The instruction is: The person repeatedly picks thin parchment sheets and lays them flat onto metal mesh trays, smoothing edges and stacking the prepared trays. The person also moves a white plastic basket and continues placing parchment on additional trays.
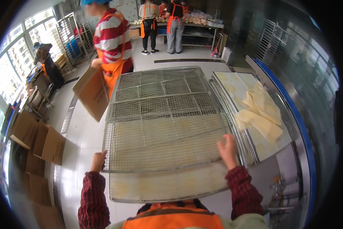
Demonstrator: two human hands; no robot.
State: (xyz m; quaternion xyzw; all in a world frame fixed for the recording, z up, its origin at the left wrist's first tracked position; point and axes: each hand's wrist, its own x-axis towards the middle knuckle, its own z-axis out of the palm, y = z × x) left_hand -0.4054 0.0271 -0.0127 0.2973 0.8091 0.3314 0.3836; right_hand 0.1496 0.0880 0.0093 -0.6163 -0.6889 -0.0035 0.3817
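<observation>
A large wire mesh rack [165, 143] lies before me, its front edge tilted over a paper-lined tray [165, 184] marked with yellowish stains. My left hand [98, 161] grips the rack's left edge near the front corner, thumb on top. At the opposite side, my right hand [228, 150] is beside the right edge with its thumb and fingers apart. Whether it touches the wire is hard to tell. Farther back, another mesh rack [160, 81] shows under or behind the first; their overlap is unclear.
Right of the racks, a crumpled yellowish cloth [260, 111] lies on a stack of lined trays [263, 146]. A blue-edged metal machine [296, 120] runs along the right. A co-worker [114, 43] carries a flat cardboard box [92, 93] at left. Open cardboard boxes [49, 143] line the left side.
</observation>
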